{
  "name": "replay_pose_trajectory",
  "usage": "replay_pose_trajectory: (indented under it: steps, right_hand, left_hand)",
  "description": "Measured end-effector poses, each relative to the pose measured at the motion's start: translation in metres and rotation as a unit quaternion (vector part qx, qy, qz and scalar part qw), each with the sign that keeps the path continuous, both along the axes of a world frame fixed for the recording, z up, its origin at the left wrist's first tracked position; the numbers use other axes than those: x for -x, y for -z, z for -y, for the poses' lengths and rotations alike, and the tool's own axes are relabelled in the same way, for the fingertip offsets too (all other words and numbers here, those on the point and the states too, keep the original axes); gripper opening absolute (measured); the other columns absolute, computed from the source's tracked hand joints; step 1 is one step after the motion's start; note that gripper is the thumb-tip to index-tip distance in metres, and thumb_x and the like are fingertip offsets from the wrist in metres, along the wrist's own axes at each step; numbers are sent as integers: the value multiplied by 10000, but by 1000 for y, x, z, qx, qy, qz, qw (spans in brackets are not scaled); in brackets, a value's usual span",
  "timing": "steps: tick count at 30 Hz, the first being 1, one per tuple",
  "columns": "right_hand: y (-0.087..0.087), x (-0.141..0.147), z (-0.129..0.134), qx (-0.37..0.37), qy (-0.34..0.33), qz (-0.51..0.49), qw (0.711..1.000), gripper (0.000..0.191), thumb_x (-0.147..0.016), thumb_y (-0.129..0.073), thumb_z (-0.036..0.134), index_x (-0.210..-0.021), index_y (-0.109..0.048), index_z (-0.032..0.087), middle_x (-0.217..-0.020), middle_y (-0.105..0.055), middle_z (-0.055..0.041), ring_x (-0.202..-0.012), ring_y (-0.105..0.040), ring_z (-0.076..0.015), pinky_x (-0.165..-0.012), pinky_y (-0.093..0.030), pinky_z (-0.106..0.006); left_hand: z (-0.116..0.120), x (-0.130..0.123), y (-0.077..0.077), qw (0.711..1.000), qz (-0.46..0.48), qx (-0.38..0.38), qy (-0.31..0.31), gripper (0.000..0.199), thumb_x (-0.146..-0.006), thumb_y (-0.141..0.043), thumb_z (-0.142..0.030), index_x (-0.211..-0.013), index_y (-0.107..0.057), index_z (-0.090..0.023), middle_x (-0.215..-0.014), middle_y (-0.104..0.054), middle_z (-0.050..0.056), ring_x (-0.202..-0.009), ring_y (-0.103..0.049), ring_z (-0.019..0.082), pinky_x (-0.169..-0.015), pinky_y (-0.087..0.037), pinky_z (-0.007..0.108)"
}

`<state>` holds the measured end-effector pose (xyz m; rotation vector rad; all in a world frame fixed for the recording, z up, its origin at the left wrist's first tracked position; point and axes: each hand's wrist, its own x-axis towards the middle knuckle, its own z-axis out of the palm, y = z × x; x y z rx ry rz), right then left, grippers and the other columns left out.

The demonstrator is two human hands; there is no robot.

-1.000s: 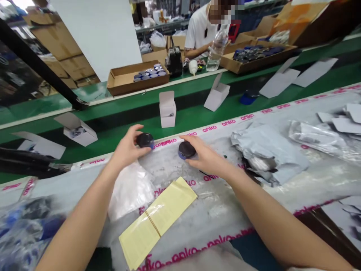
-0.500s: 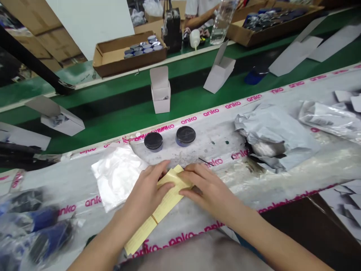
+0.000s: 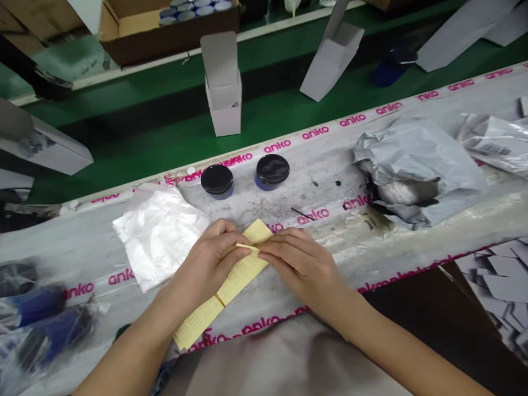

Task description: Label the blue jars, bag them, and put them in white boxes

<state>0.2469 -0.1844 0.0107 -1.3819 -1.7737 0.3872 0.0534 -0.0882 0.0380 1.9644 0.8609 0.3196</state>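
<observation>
From the head view, our left hand (image 3: 204, 264) and right hand (image 3: 303, 264) grasp a long pale-yellow paper leaflet (image 3: 223, 289) between curled fingers, its upper end pinched where they meet. It lies on the bench. Just beyond stand two round black-lidded jars (image 3: 216, 181), beside a clear plastic bag (image 3: 159, 236).

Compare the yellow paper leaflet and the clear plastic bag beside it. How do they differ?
The yellow paper leaflet is opaque and smooth; the clear plastic bag is translucent and crinkled. The leaflet is a long narrow strip; the bag is a broader, squarer sheet. The left hand and right hand hold the leaflet's upper end, while the bag is not held. Both are on the anko-printed sheet.
</observation>
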Motion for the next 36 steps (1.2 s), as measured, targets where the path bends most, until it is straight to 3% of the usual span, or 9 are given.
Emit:
replay_pose_trajectory:
  steps: [6, 10, 14, 18, 23, 28, 32, 34, 36]
  right_hand:
    - [-3, -4, 2, -12, -15, 67, 998, 185, -951, -637, 29, -1050, -660, 184, -977, -784, -53, -884, -674, -213, -798, -489, -391]
    - [-4, -6, -1, 62, -33, -35, 997, 118, -977, -620, 90, -985, -640, 206, -930, -738, -34, -862, -650, -184, -801, -504, -355]
    - [-6, -9, -3, 148, -35, -107, 983, 126, -982, -609, 120, -940, -637, 235, -891, -715, -1, -839, -630, -168, -784, -501, -327]
    - [-9, -11, -4, 189, -38, -137, 971, 137, -989, -603, 158, -893, -648, 246, -858, -704, 5, -839, -628, -175, -796, -495, -334]
    - [-12, -12, -8, 241, -15, -220, 945, 92, -954, -663, 223, -880, -711, 250, -1000, -713, -49, -982, -674, -216, -855, -534, -359]
    - [-16, -17, -16, 262, 45, -326, 907, 92, -891, -737, 300, -822, -735, 239, -909, -694, -45, -874, -659, -213, -751, -539, -341]
    - [-15, -25, -21, 300, 57, -394, 867, 168, -881, -759, 369, -791, -726, 231, -782, -651, -12, -709, -583, -156, -618, -476, -276]
    - [-14, -28, -25, 323, 49, -407, 853, 214, -889, -751, 405, -777, -710, 228, -696, -599, 9, -657, -531, -141, -593, -439, -265]
    - [-16, -29, -30, 342, 38, -417, 841, 246, -893, -745, 434, -775, -691, 225, -638, -553, 25, -630, -495, -133, -590, -416, -263]
  left_hand:
    - [0, -3, -7, 999, -9, 25, 17, 184, -1033, -520, -278, -931, -663, -222, -992, -665, 15, -958, -646, 176, -863, -496, 330]
    - [3, -5, -6, 999, -42, 27, 9, 113, -1001, -579, -319, -1077, -642, -265, -1103, -722, -4, -1078, -663, 216, -978, -474, 394]
    - [9, -10, -1, 998, -43, 28, -32, 458, -871, -747, -272, -1296, -581, -319, -1282, -717, -17, -1203, -650, 250, -1067, -447, 423]
    - [13, -14, 3, 997, -35, 28, -56, 464, -861, -739, -211, -1284, -590, -332, -1252, -739, -45, -1144, -685, 227, -1084, -439, 430]
    - [16, -15, 10, 998, -25, 5, -62, 470, -836, -740, -173, -1259, -611, -334, -1158, -772, -35, -1140, -689, 273, -1053, -465, 487]
    - [18, -8, 5, 998, -22, -34, -38, 587, -817, -754, -134, -1331, -567, -346, -1170, -752, 5, -1125, -690, 288, -991, -525, 477]
    - [-5, 11, -16, 990, -6, -59, -125, 487, -827, -821, -340, -1253, -586, -330, -1114, -718, 21, -1007, -688, 251, -851, -576, 400]
    - [-28, 16, -23, 972, 30, -115, -202, 457, -837, -810, -356, -1223, -573, -306, -1188, -677, 38, -1062, -665, 243, -899, -567, 404]
    - [-52, 14, -21, 964, 45, -143, -219, 602, -790, -850, -340, -1293, -523, -292, -1341, -609, 69, -1223, -612, 271, -1007, -535, 437]
